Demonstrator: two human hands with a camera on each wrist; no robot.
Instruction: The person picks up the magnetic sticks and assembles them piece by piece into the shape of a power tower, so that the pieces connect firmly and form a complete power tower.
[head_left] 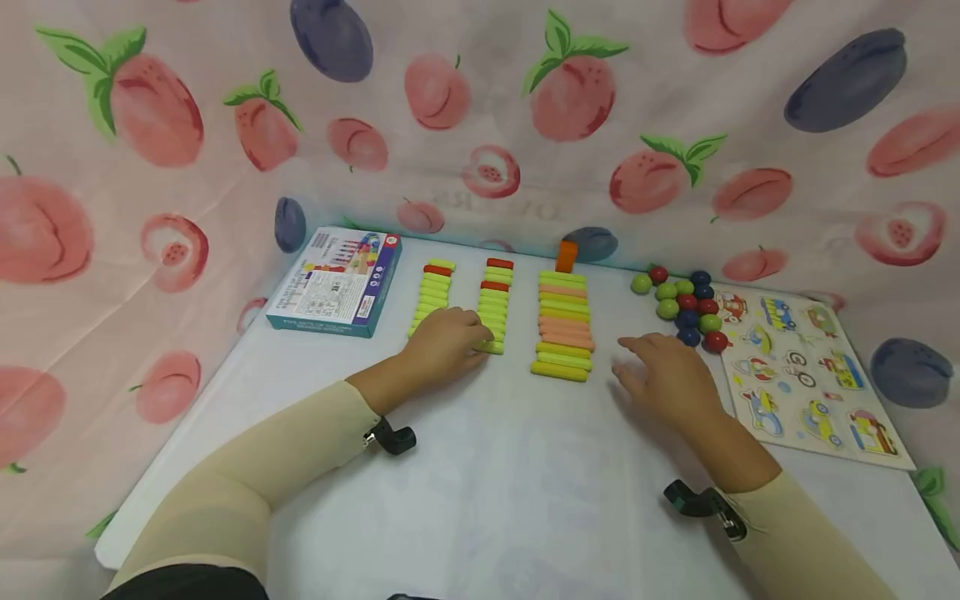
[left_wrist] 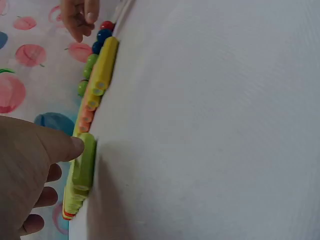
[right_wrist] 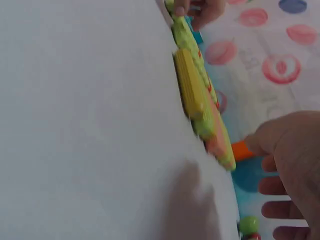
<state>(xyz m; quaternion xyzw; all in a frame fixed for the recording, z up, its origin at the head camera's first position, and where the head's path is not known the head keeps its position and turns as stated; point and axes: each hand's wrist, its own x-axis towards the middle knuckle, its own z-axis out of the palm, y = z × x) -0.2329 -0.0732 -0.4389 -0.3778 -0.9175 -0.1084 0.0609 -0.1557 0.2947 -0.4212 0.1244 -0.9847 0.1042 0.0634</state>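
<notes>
My left hand (head_left: pixel 447 343) is at the near end of the middle column of green and red sticks (head_left: pixel 492 310). Its thumb and index finger pinch the nearest green stick (left_wrist: pixel 85 162), with the index fingertip partly hidden. To its left lies a shorter green and red column (head_left: pixel 434 287), partly covered by the hand. A wider column of yellow, green and peach sticks (head_left: pixel 564 325) lies to the right. My right hand (head_left: pixel 670 379) hovers between that column and the round beads (head_left: pixel 686 302), fingers apart, holding nothing.
An orange piece (head_left: pixel 566 256) stands at the far end of the wide column. A box (head_left: pixel 335 281) lies at the back left. At the right is a picture board (head_left: pixel 810 375). Fruit-patterned cloth (head_left: pixel 487 108) hangs behind the white table (head_left: pixel 480 500).
</notes>
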